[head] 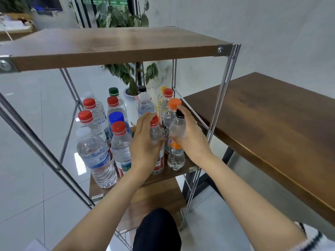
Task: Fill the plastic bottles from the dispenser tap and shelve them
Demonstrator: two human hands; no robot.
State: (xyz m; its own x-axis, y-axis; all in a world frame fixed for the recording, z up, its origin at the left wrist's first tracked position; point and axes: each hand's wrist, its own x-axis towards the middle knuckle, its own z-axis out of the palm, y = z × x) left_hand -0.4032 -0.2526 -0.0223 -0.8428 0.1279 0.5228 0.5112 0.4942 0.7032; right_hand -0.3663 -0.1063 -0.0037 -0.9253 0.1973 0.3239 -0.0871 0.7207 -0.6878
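The clear plastic bottle with a red cap (155, 132) stands on the brown wooden middle shelf (178, 171) of a metal-framed rack, with the left hand (145, 144) curled round its shoulder. Touching it at three o'clock is a clear black-capped bottle (178, 128), gripped by the right hand (191, 136). Other capped bottles (97, 151) crowd the shelf from nine to twelve o'clock. A brown wooden table (262, 124) stands further out at three o'clock.

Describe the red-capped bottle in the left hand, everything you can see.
Red-capped bottle: clear plastic, red screw cap, red-and-white label near its base. Upright, at the front edge of the middle shelf. The left hand grips its body from the left, fingers near the cap. Fill level unclear.
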